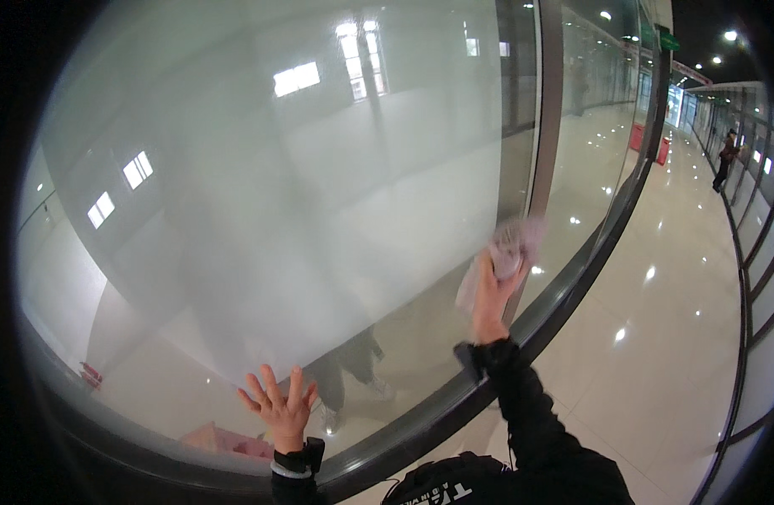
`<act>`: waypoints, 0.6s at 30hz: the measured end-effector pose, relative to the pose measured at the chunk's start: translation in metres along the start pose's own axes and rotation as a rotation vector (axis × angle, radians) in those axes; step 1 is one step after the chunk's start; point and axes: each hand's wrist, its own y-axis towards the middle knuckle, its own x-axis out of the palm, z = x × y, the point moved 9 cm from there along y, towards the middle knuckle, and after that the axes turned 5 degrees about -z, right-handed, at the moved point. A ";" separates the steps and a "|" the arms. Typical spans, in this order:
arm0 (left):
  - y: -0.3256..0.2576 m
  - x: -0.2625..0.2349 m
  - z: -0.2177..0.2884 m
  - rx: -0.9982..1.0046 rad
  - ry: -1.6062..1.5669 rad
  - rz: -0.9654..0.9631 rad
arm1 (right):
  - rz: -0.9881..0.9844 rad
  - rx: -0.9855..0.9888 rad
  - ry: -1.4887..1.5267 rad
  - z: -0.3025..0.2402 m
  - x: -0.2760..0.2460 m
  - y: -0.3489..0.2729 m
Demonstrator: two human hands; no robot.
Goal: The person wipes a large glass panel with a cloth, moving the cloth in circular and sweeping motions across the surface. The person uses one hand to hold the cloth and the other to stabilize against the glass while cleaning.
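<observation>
A large glass pane (286,219) fills most of the view, whitish with window reflections on it. Low on the pane, my left hand (284,408) has its fingers spread, and nothing is in it. Farther right, my right hand (493,295) is closed on a pale pinkish cloth (511,246), held against the glass beside a vertical metal frame (545,118). The cloth is bunched, its edges blurred, and one part hangs down left of the wrist. Dark bands sit on both my wrists.
A dark curved rail (563,307) runs along the pane's lower edge. On the right a shiny tiled corridor floor (648,337) stretches away between glass walls. A person (724,160) stands far down it by the right wall. Red objects (663,151) stand near the far glass.
</observation>
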 end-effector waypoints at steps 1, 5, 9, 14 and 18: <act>0.000 -0.001 0.000 -0.003 0.001 0.009 | -0.091 -0.191 -0.022 -0.036 0.016 0.013; -0.002 0.001 0.002 0.008 0.021 0.006 | -0.102 -0.396 -0.054 -0.080 0.033 0.050; -0.006 0.004 0.002 0.040 0.059 0.021 | -0.038 0.099 0.249 0.039 0.001 0.026; -0.013 0.004 0.007 0.034 0.065 0.037 | -0.001 0.144 0.019 0.134 -0.056 -0.053; -0.011 0.006 0.013 0.034 0.075 -0.028 | -0.108 0.006 0.169 0.085 -0.033 -0.045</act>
